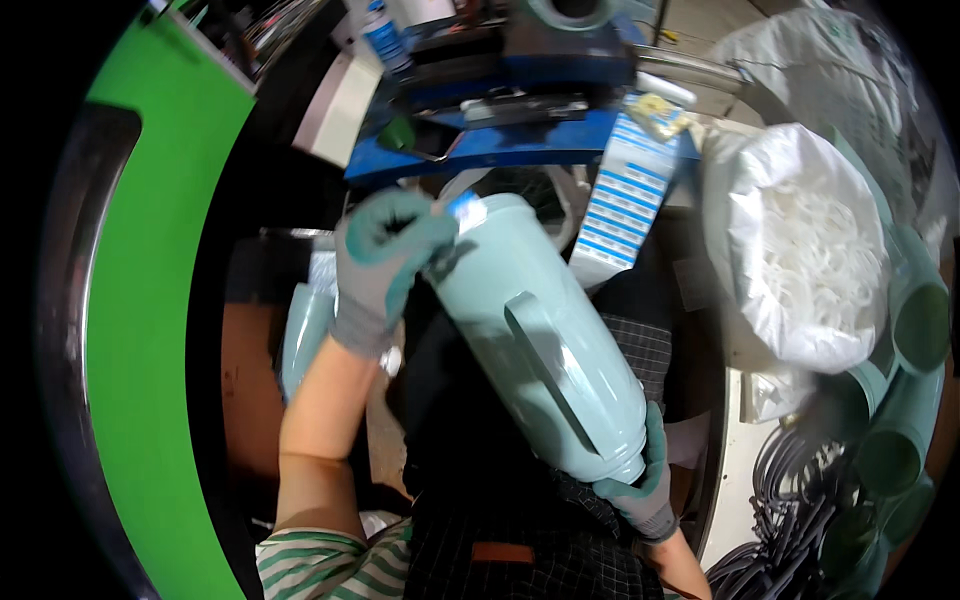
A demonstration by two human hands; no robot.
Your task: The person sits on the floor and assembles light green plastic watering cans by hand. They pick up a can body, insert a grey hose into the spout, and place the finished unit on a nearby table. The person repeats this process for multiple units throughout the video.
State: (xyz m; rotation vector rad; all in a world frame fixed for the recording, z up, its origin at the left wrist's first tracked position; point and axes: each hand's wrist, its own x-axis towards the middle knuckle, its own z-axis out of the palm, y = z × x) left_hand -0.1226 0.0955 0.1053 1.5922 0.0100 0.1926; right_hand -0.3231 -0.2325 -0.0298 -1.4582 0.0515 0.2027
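A pale blue-green vacuum flask casing (560, 330) with a long side handle (550, 375) lies tilted across my lap. Its wide end points up and left, its narrower end down and right. My right hand (645, 485), in a grey and green glove, cups the narrow end from below with its fingers wrapped round it. At the wide end, my left hand (385, 255), gloved alike and slightly blurred, has its fingers pinched together at a small blue and white label (467, 209). The label sits against the casing's rim; how firmly it sticks cannot be made out.
A white sack of translucent rings (820, 260) stands at right, above more green casings (890, 455) and dark grey cords (790, 500). A blue-striped white box (625, 195) leans before the blue bench (500, 148), where a phone (435, 138) lies. Another pale casing (305, 335) stands left.
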